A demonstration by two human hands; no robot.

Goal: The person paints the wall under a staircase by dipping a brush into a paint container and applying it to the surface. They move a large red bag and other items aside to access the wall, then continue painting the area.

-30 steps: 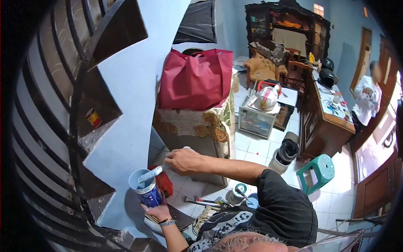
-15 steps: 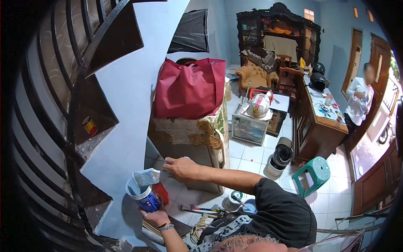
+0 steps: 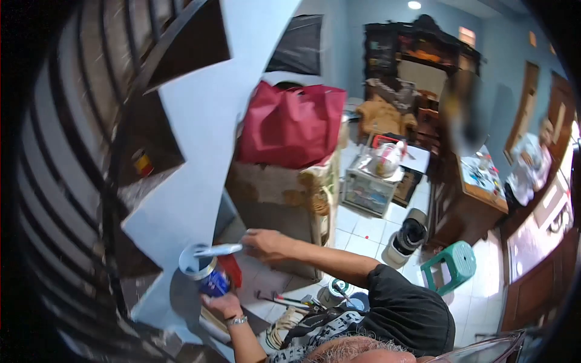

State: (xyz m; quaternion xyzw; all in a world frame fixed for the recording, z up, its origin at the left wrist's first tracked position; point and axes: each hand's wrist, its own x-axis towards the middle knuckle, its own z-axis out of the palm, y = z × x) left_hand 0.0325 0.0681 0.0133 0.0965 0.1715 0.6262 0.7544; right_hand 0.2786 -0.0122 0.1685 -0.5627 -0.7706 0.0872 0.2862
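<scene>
My left hand is wrapped round the lower side of a blue paint can, which is tilted with its pale, paint-smeared mouth facing up. My right hand is closed on a flat paintbrush coated in pale paint. The brush lies across the can's mouth, seen nearly edge-on, and its handle is hidden in my fingers. A red piece shows just behind the can, close to my left hand.
Beside me, a pale blue stair side rises along a dark railing. A red bag sits on a cabinet. Tools lie on the floor. A green stool stands to the right; a person is near the doorway.
The paintbrush has turned from showing its broad face to nearly edge-on over the can. My right hand has come slightly lower. The whole view has shifted, with the room's things further right.
</scene>
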